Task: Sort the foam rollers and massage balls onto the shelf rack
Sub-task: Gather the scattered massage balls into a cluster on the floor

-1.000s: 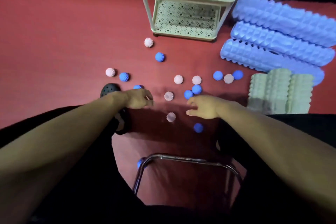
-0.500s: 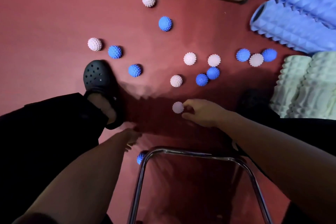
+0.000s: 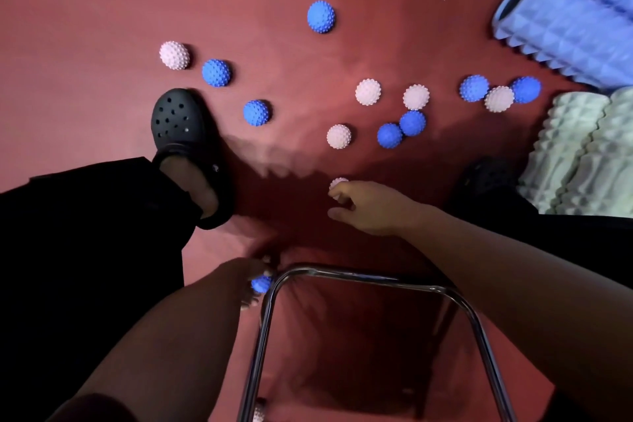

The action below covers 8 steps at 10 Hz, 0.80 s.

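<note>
Spiky pink and blue massage balls [image 3: 368,91] scattered on floor

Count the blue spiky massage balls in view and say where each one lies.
8. One upper centre; two left near the black clog; a touching pair mid-floor; two flanking a pink ball at right; one at the left hand. Others may be hidden.

I've got both arms stretched down in front of me — my right hand [image 3: 368,207] reaches forward, fingers curled, thumb out. My left hand [image 3: 251,279] sits lower and nearer, blurred — its fingers hard to read.
</note>
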Available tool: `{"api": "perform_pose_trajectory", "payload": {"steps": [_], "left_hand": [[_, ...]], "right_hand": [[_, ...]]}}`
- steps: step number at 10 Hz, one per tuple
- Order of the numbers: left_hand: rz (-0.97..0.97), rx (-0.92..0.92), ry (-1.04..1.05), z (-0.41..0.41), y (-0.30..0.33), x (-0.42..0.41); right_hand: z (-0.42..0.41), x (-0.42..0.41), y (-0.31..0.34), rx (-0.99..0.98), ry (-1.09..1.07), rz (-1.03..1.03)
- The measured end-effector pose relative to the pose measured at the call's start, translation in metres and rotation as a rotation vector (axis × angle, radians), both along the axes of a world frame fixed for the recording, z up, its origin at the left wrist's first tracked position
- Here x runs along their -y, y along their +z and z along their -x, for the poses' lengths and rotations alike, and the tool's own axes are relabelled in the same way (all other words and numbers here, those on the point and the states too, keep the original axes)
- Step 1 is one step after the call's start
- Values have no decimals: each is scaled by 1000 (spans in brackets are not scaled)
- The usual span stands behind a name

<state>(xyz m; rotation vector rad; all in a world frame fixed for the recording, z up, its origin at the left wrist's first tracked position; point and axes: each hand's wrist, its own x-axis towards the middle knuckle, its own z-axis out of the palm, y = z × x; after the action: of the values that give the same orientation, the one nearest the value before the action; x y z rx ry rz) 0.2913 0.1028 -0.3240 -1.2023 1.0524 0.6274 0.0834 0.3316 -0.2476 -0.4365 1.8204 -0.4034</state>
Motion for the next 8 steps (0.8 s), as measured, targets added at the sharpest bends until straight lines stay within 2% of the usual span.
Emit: {"api": "perform_pose_trajectory", "payload": {"steps": [1, 2, 3, 4, 5, 6, 8], "left_hand": [[-33, 19, -95, 62, 30, -2], [-71, -131, -95, 111, 27, -5], [-51, -441, -50, 166, 28, -19], [-31, -741, 86, 210, 31, -36], [56, -1063, -32, 238, 38, -48], [99, -1174, -220, 250, 26, -52], [-2, -1151, -455, 255, 13, -37]], "right_hand": [[3, -1, 3, -4, -35, -3], [10, -5, 9, -45, -79, -12], [24, -11, 17, -109, -168, -26], [40, -17, 26, -184, -249, -41], [52, -22, 33, -236, -274, -48], [56, -23, 36, -231, -285, -42], [65, -17, 35, -226, -260, -29]]}}
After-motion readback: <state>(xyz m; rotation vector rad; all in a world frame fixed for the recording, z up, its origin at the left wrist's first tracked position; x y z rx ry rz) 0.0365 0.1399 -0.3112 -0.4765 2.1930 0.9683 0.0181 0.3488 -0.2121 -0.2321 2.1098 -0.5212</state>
